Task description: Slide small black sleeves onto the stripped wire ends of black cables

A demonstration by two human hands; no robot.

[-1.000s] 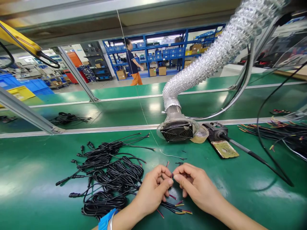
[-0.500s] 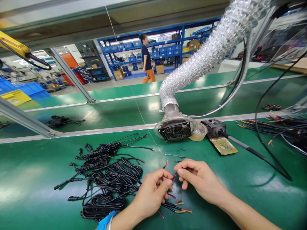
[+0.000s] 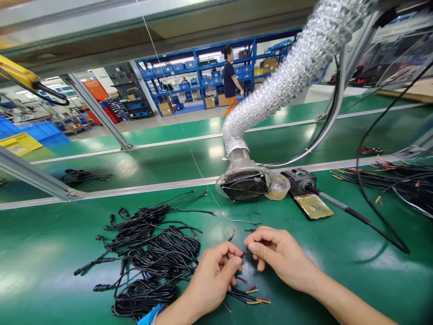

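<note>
In the middle of the head view, my left hand (image 3: 216, 273) is closed in a pinch on a thin cable, whose dark red wire end (image 3: 242, 254) shows at the fingertips. My right hand (image 3: 282, 255) faces it, thumb and forefinger pinching a small black piece (image 3: 246, 248) at that wire end; whether it is a sleeve or part of the wire I cannot tell. Below the hands lie stripped cable ends (image 3: 252, 300) with red, yellow and black wires. Coiled black cables (image 3: 152, 257) with plugs are piled beside my left hand. Short black tube pieces (image 3: 249, 230) lie just beyond my right fingers.
A fume extractor fan (image 3: 245, 187) on a silver foil duct (image 3: 270, 95) stands behind the hands. To its right, a soldering iron (image 3: 341, 206) rests in its holder. Solder wire (image 3: 237, 220) hangs down to the bench. More cables (image 3: 399, 176) lie right; a person (image 3: 230, 79) walks beyond.
My hands stay nearly in place, still pinching at the wire end. The person in the background has walked to the right. The camera view has shifted slightly.
</note>
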